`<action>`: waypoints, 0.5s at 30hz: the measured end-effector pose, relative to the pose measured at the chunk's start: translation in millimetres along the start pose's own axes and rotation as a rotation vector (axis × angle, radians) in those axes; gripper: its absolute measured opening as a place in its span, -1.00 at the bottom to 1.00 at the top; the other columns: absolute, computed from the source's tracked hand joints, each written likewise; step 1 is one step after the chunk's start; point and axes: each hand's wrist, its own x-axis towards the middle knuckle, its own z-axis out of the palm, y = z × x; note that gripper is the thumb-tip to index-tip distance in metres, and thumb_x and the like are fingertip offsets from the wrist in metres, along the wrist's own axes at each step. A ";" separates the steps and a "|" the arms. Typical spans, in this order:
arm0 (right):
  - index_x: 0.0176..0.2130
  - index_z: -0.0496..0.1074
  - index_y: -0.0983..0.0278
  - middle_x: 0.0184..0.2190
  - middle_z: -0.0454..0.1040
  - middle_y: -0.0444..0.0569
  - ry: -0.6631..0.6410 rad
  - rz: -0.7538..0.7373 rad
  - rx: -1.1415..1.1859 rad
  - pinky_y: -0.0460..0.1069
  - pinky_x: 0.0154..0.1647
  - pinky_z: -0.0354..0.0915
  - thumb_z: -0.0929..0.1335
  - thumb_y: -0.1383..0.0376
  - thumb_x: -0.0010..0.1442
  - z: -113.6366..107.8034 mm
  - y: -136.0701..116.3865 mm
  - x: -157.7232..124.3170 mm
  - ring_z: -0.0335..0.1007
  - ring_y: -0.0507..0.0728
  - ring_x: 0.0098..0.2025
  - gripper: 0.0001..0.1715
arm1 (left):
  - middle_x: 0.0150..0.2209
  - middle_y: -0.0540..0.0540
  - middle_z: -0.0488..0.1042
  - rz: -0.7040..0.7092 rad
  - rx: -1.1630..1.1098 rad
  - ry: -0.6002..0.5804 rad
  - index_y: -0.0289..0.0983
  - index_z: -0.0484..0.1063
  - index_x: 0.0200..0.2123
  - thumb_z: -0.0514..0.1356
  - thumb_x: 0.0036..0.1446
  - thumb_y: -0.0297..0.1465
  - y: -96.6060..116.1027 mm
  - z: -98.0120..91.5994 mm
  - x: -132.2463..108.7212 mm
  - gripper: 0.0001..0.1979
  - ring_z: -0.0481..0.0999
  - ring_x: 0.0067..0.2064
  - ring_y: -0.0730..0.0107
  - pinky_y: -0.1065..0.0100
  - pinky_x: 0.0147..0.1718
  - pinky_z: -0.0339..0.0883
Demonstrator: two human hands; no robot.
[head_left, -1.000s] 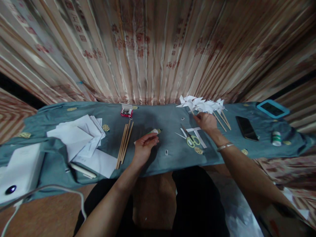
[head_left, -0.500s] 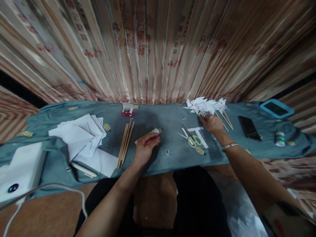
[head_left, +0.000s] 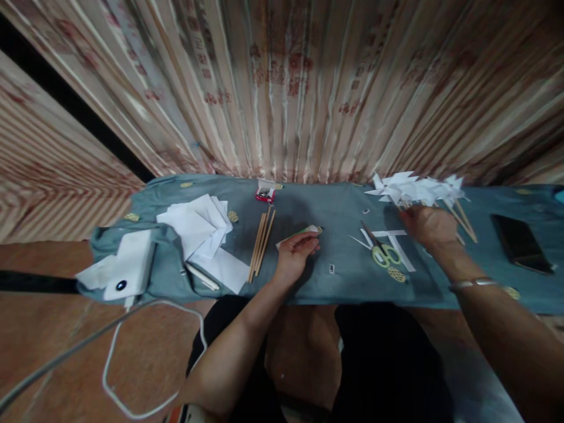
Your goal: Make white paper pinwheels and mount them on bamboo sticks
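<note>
My right hand [head_left: 429,226] is at the back right of the cloth, its fingers closed around the wooden stick of a white paper pinwheel. Several such pinwheels [head_left: 416,189] lie bunched there, their sticks pointing toward me. My left hand [head_left: 296,254] rests palm up near the middle, fingers loosely stretched and nothing seen in them. Behind it lies a flat white and green item [head_left: 314,228], partly hidden by the fingers. Between the hands are scissors [head_left: 385,255] with green handles and white paper strips [head_left: 403,252].
Left of my left hand lie several wooden sticks [head_left: 262,247], a small red box [head_left: 265,191] with metal bits, and a pile of white paper [head_left: 198,226]. A white device [head_left: 134,264] with a cable stands far left. A black phone [head_left: 522,242] lies right.
The view has swung left, so everything sits farther right in the picture. My right hand stays at the pinwheel sticks, and my left hand keeps nearly the same place on the cloth.
</note>
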 end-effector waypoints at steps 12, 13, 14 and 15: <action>-0.03 0.53 0.30 -0.06 0.62 0.16 0.052 -0.446 0.532 0.08 0.02 0.36 0.23 0.24 0.29 5.2 -152.6 -87.9 0.52 0.30 -0.02 -0.61 | -0.59 -0.04 0.51 -0.039 -0.082 0.027 -0.31 0.56 -0.58 0.49 -0.21 -0.23 9.4 0.4 -17.4 -0.72 0.43 -0.55 0.46 0.35 -0.45 0.34; 0.00 0.50 0.30 -0.01 0.59 0.17 0.063 -0.465 0.546 0.09 0.08 0.34 0.23 0.26 0.27 11.3 -160.9 -93.1 0.49 0.29 0.03 -0.60 | -0.60 -0.04 0.49 -0.039 -0.085 0.025 -0.32 0.55 -0.59 0.48 -0.19 -0.21 13.0 0.3 -20.1 -0.70 0.42 -0.56 0.47 0.35 -0.46 0.32; 0.04 0.47 0.32 0.03 0.57 0.19 0.068 -0.472 0.553 0.11 0.10 0.34 0.23 0.26 0.26 17.4 -166.9 -97.1 0.48 0.29 0.05 -0.57 | -0.61 -0.04 0.48 -0.037 -0.090 0.024 -0.32 0.54 -0.60 0.47 -0.17 -0.19 17.6 0.5 -23.1 -0.68 0.40 -0.57 0.49 0.36 -0.47 0.31; 0.10 0.43 0.35 0.06 0.54 0.22 0.074 -0.471 0.561 0.14 0.11 0.35 0.23 0.25 0.26 23.5 -170.8 -100.0 0.46 0.31 0.07 -0.52 | -0.61 -0.04 0.48 -0.032 -0.098 0.022 -0.33 0.54 -0.59 0.46 -0.14 -0.17 23.2 1.0 -26.5 -0.66 0.40 -0.57 0.50 0.36 -0.46 0.30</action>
